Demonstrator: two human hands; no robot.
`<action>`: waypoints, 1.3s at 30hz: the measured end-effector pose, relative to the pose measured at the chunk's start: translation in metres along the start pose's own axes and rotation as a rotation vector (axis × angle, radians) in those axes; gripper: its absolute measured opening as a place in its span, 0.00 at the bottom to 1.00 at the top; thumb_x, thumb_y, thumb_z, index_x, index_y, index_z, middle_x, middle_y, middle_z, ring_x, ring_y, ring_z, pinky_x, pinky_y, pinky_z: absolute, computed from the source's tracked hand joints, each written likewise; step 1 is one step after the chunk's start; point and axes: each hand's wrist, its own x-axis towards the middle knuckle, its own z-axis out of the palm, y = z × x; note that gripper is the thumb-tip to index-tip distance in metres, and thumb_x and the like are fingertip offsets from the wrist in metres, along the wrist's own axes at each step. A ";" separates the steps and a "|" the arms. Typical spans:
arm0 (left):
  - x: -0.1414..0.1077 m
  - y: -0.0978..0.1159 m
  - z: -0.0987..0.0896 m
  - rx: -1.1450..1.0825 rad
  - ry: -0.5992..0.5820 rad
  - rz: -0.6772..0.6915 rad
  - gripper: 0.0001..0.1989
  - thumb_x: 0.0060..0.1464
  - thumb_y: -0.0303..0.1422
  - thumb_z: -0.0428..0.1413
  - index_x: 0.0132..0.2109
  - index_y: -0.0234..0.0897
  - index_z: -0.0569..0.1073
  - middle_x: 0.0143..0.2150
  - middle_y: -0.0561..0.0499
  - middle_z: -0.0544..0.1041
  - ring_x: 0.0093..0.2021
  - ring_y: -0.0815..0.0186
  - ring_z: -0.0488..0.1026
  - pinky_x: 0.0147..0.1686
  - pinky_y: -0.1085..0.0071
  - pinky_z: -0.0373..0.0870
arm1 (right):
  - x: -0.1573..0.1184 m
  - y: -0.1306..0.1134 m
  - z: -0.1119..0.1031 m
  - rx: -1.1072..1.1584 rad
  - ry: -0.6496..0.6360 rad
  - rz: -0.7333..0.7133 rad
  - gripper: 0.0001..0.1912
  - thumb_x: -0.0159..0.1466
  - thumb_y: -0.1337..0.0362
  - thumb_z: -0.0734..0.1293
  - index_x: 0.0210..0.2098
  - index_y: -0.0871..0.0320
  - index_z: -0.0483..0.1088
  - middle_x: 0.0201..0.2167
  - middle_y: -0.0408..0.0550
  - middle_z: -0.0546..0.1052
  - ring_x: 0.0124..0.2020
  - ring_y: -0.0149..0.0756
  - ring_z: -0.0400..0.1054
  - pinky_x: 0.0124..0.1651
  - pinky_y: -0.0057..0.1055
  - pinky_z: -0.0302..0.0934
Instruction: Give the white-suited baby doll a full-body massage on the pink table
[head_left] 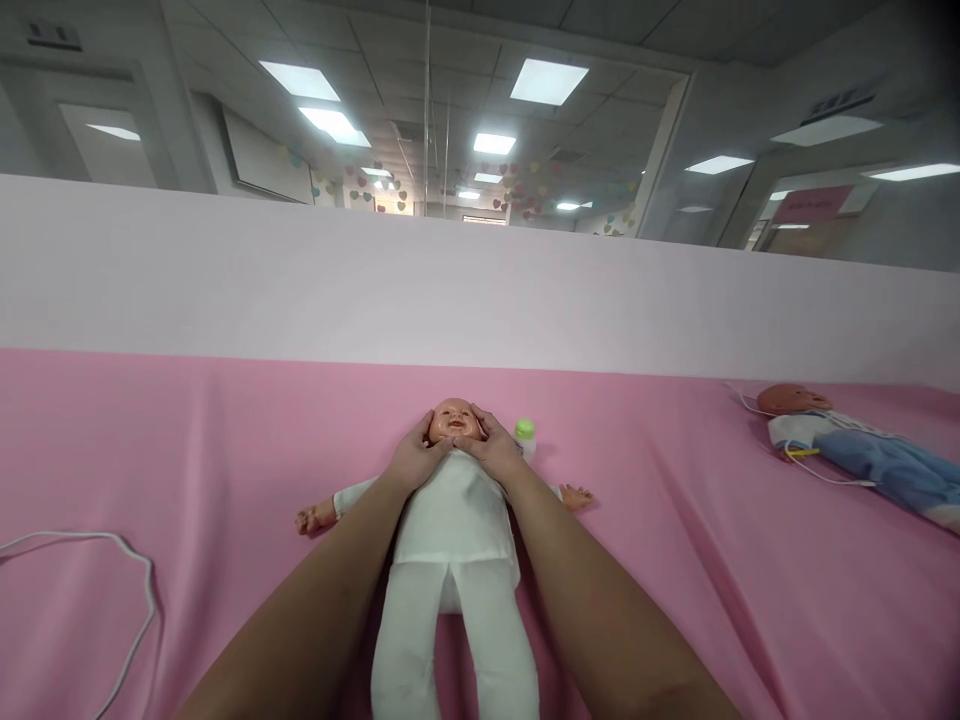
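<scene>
A baby doll (454,510) in white clothes lies on its back, its head toward the wall and its arms spread out sideways. My left hand (417,455) cups one side of the doll's head, with the thumb near its chin. On the other side of the head, my right hand (495,448) is wrapped in the same way, and both thumbs come close together below the doll's mouth. Just beyond my right hand stands a small bottle (525,432) with a green cap, its lower part partly hidden by the hand.
Pink cloth (247,450) covers the surface, with folds at right. A second doll (862,445) in blue and white lies at far right, a thin white tube about it. At left a white cord (150,590) curves across the cloth. A low white wall (450,290) rises behind.
</scene>
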 end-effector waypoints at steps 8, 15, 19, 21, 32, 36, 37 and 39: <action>0.003 -0.012 -0.001 -0.323 -0.039 -0.051 0.45 0.57 0.42 0.67 0.74 0.33 0.60 0.73 0.38 0.66 0.70 0.49 0.66 0.68 0.57 0.64 | -0.005 -0.001 -0.010 0.164 -0.124 0.024 0.48 0.56 0.52 0.81 0.71 0.46 0.62 0.72 0.45 0.65 0.71 0.45 0.61 0.73 0.44 0.55; 0.004 -0.013 0.003 -0.501 -0.019 -0.136 0.37 0.62 0.39 0.63 0.73 0.36 0.63 0.70 0.39 0.71 0.67 0.50 0.70 0.67 0.54 0.66 | -0.003 0.000 -0.004 0.362 -0.107 0.115 0.45 0.58 0.47 0.76 0.71 0.47 0.63 0.69 0.46 0.69 0.65 0.51 0.69 0.68 0.49 0.63; 0.004 -0.011 0.004 -0.433 -0.003 -0.119 0.34 0.66 0.47 0.59 0.72 0.37 0.65 0.70 0.40 0.71 0.67 0.52 0.70 0.67 0.57 0.66 | -0.002 0.000 -0.003 0.305 -0.057 0.106 0.40 0.60 0.46 0.75 0.69 0.45 0.66 0.69 0.45 0.70 0.66 0.52 0.69 0.68 0.51 0.63; 0.004 -0.010 0.003 -0.334 -0.021 -0.070 0.37 0.64 0.51 0.60 0.72 0.37 0.65 0.71 0.40 0.69 0.69 0.51 0.68 0.68 0.58 0.65 | -0.002 0.000 -0.004 0.277 -0.057 0.089 0.38 0.61 0.46 0.75 0.68 0.43 0.67 0.69 0.43 0.69 0.66 0.51 0.68 0.69 0.49 0.63; 0.001 -0.007 0.001 0.037 -0.022 0.029 0.48 0.54 0.47 0.68 0.74 0.37 0.61 0.71 0.39 0.69 0.67 0.46 0.69 0.64 0.59 0.68 | -0.006 -0.008 -0.002 -0.103 -0.014 0.020 0.50 0.55 0.49 0.80 0.72 0.42 0.60 0.69 0.44 0.69 0.67 0.47 0.66 0.70 0.44 0.59; 0.002 -0.008 0.001 0.020 0.008 0.005 0.49 0.54 0.46 0.68 0.75 0.31 0.58 0.72 0.36 0.67 0.69 0.46 0.66 0.67 0.56 0.64 | -0.007 -0.010 -0.001 -0.121 0.008 0.028 0.50 0.54 0.49 0.81 0.71 0.42 0.61 0.69 0.44 0.69 0.67 0.47 0.66 0.71 0.44 0.59; 0.002 -0.009 0.001 -0.015 0.008 0.003 0.50 0.54 0.45 0.68 0.75 0.30 0.58 0.72 0.35 0.66 0.70 0.46 0.65 0.68 0.56 0.62 | -0.007 -0.010 -0.002 -0.116 0.000 0.030 0.50 0.54 0.49 0.81 0.72 0.43 0.61 0.69 0.44 0.69 0.67 0.47 0.66 0.71 0.44 0.58; 0.004 -0.010 0.002 -0.126 -0.004 -0.011 0.48 0.55 0.44 0.68 0.75 0.30 0.59 0.72 0.35 0.67 0.71 0.46 0.65 0.69 0.56 0.62 | -0.007 -0.011 -0.005 -0.076 -0.035 0.036 0.50 0.55 0.50 0.81 0.72 0.44 0.60 0.69 0.45 0.70 0.68 0.47 0.65 0.71 0.44 0.57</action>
